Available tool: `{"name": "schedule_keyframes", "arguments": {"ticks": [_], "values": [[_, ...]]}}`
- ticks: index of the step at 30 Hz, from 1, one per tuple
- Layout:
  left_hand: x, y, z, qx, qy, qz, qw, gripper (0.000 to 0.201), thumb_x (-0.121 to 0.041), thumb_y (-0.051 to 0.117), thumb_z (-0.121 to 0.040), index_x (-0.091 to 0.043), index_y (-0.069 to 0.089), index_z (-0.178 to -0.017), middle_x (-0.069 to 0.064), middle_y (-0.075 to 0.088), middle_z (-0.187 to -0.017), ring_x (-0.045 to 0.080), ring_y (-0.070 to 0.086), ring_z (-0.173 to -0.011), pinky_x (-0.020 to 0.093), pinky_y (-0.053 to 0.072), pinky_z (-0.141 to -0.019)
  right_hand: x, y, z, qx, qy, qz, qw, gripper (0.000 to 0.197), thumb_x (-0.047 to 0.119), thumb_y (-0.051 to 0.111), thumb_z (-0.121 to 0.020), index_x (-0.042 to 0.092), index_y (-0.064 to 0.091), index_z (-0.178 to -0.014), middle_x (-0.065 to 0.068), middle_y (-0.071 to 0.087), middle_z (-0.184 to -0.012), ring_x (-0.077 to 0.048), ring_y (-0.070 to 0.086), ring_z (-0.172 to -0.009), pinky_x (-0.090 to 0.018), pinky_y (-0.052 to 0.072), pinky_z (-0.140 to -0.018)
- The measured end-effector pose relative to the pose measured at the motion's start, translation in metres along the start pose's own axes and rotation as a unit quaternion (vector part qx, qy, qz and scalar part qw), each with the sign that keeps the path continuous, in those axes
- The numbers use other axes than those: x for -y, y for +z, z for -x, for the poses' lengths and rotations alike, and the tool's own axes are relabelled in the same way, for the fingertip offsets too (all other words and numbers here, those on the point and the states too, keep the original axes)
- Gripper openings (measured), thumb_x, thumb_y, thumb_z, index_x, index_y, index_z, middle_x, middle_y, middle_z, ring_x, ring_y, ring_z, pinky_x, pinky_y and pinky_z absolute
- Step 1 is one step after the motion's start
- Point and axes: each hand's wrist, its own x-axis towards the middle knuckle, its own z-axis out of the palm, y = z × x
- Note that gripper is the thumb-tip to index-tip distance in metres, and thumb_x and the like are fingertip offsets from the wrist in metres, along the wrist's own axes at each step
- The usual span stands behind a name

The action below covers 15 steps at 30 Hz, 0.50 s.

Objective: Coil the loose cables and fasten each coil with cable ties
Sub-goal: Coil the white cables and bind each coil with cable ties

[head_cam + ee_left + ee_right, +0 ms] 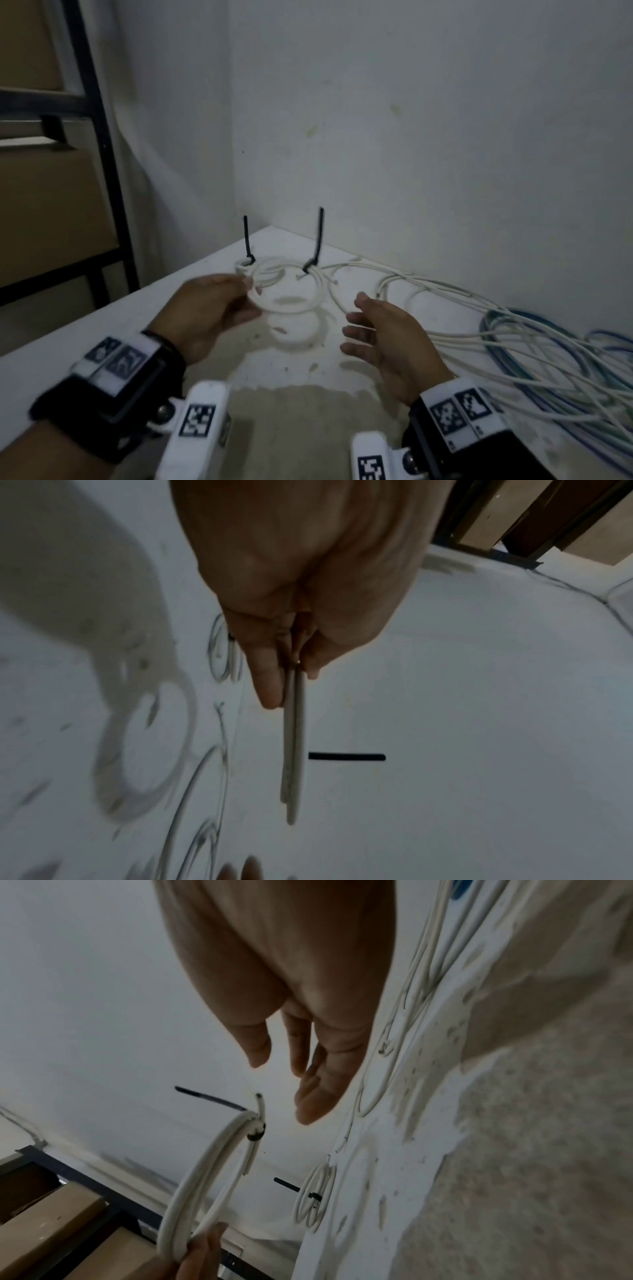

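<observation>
Now | white coil (291, 291) is pinched at its near-left rim by left hand (205, 308), held above table (85, 342); black tie (317, 240) tail is pointed up | right hand (383, 339) is empty, fingers loosely spread.

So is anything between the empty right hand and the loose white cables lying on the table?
Nothing visible. The right hand hovers open just beside the loose white cables, with only bare table near it. The tied coil, held by the left hand, hangs off to its left, out of that path.
</observation>
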Motion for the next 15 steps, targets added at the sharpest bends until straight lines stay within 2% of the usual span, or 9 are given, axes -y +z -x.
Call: {"name": "schedule_keyframes", "arguments": {"ticks": [3,6,8,12,15], "values": [[-0.016,-0.009,-0.050,-0.040,0.002,0.015,0.999,0.012,-0.003,0.052,-0.094,0.004,0.061,-0.096,0.018,0.064,-0.092,0.017,0.064,-0.065,0.021,0.057,-0.053,-0.005,0.004,-0.014,-0.025,0.010,0.006,1.000,0.013,0.019,0.059,-0.092,0.007,0.062,-0.090,-0.011,0.060,-0.085,-0.021,0.060,-0.069,-0.035,0.055,-0.058],[-0.021,-0.014,-0.094,-0.078,-0.011,0.010,0.997,0.009,-0.001,0.052,-0.094,0.004,0.060,-0.095,0.018,0.062,-0.091,0.020,0.060,-0.069,0.022,0.055,-0.047,-0.010,0.005,-0.027,-0.041,0.019,-0.010,0.999,0.010,0.016,0.060,-0.091,0.008,0.064,-0.089,-0.011,0.062,-0.082,-0.021,0.060,-0.068,-0.035,0.054,-0.058],[-0.020,-0.014,-0.114,-0.099,-0.014,-0.002,0.995,0.010,0.000,0.052,-0.094,0.003,0.058,-0.086,0.016,0.060,-0.083,0.020,0.057,-0.069,0.021,0.052,-0.041,-0.015,0.005,-0.034,-0.044,0.030,-0.024,0.998,0.010,0.015,0.060,-0.091,0.007,0.064,-0.089,-0.011,0.062,-0.082,-0.021,0.060,-0.069,-0.034,0.052,-0.056],[-0.008,-0.015,-0.138,-0.132,-0.036,-0.052,0.989,0.014,0.000,0.054,-0.093,0.003,0.055,-0.080,0.014,0.058,-0.079,0.020,0.056,-0.067,0.020,0.049,-0.037,-0.021,0.000,-0.041,-0.042,0.059,-0.057,0.996,0.011,0.014,0.059,-0.091,0.005,0.063,-0.087,-0.011,0.061,-0.079,-0.022,0.058,-0.069,-0.032,0.050,-0.052],[-0.002,-0.015,-0.145,-0.145,-0.033,-0.127,0.981,0.018,0.000,0.056,-0.092,0.001,0.054,-0.074,0.015,0.058,-0.078,0.020,0.060,-0.053,0.023,0.051,-0.037,-0.024,-0.004,-0.043,-0.037,0.074,-0.069,0.994,0.014,0.014,0.057,-0.093,0.004,0.062,-0.085,-0.010,0.060,-0.073,-0.022,0.056,-0.065,-0.034,0.050,-0.052]]}}
